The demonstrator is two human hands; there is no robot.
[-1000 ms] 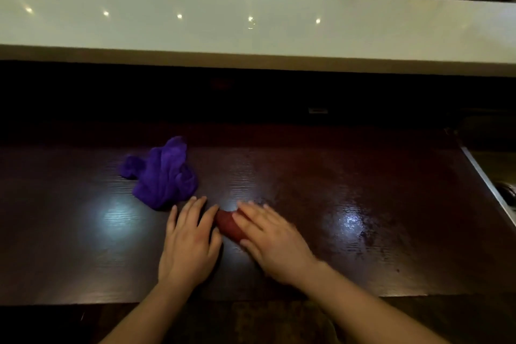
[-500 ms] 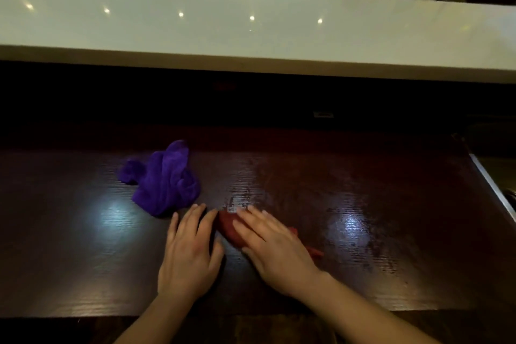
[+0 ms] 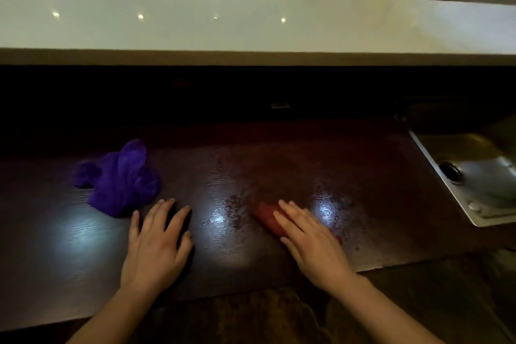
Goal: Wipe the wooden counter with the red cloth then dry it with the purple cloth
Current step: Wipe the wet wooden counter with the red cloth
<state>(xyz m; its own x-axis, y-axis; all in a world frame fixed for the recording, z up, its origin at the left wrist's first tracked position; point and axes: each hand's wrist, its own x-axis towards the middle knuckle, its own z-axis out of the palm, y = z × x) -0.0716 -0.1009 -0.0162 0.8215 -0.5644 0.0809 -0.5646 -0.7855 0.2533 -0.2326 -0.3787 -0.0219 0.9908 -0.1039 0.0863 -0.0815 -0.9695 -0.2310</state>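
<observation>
red cloth mostly hidden under right hand pressing flat, left hand open, flat on counter, holding nothing

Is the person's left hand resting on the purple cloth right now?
No, the left hand lies flat on the bare wooden counter, just beside the purple cloth.

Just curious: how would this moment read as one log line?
stage: wiping | right hand flat on red cloth | left hand flat on wooden counter | purple cloth unused
</observation>
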